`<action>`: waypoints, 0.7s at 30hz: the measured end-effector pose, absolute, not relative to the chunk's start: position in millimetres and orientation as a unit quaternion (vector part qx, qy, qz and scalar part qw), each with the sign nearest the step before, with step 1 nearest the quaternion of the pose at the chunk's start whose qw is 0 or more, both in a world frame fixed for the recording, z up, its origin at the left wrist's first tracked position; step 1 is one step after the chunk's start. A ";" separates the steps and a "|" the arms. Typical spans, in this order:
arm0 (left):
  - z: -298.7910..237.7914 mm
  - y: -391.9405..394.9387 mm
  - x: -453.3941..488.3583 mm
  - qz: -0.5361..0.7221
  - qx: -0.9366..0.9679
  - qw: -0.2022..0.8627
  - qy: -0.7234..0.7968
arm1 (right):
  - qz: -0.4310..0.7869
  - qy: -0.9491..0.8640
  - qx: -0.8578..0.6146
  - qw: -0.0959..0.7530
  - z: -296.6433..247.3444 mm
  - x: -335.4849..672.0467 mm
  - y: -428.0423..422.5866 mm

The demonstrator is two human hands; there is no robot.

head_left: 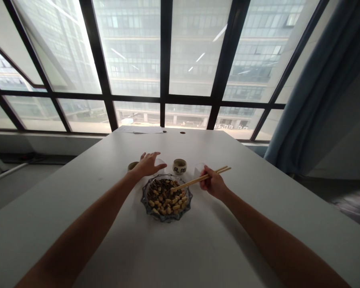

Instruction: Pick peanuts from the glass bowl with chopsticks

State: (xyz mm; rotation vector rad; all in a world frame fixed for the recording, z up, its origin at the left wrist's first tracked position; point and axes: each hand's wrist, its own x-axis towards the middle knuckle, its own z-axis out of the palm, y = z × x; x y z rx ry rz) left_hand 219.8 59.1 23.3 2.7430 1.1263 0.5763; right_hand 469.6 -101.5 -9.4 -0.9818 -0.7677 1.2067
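Chopsticks [195, 181], a light wooden pair, are located in the right hand [213, 184], slanting down to the left with their tips inside a scalloped glass bowl [168, 218]. Fingers of the right hand are closed around the shafts, the rear ends projecting beyond the hand. Bowl contents: pale peanuts [175, 202], mostly toward the near and right side, and dark seeds [159, 186], mostly toward the far left. The tips meet the contents near the middle; whether a peanut is gripped between them cannot be told. The left hand [149, 164] is open, fingers and thumb spread, no object seen in its grasp, beyond the bowl's far left rim. A clear container [161, 163] shows beside its thumb; contact cannot be determined. One cup [179, 167] with dark characters stands upright behind the bowl; a second cup [132, 165] is partly hidden by the left wrist. All rest on a white table [180, 252].
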 end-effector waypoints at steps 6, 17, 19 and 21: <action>42.0 33.5 291.7 0.140 0.949 0.060 0.274 | 0.422 -0.374 -0.378 0.734 32.9 531.6 -109.2; 28.1 1.8 385.9 0.085 0.967 0.058 0.232 | 0.329 -0.292 -0.402 0.803 32.7 596.0 -122.4; 25.3 2.9 380.2 0.147 0.972 0.035 0.179 | 0.317 -0.286 -0.404 0.809 33.2 601.1 -124.6; 24.0 5.2 372.8 0.196 0.972 0.020 0.129 | 0.305 -0.290 -0.406 0.811 34.7 603.7 -126.2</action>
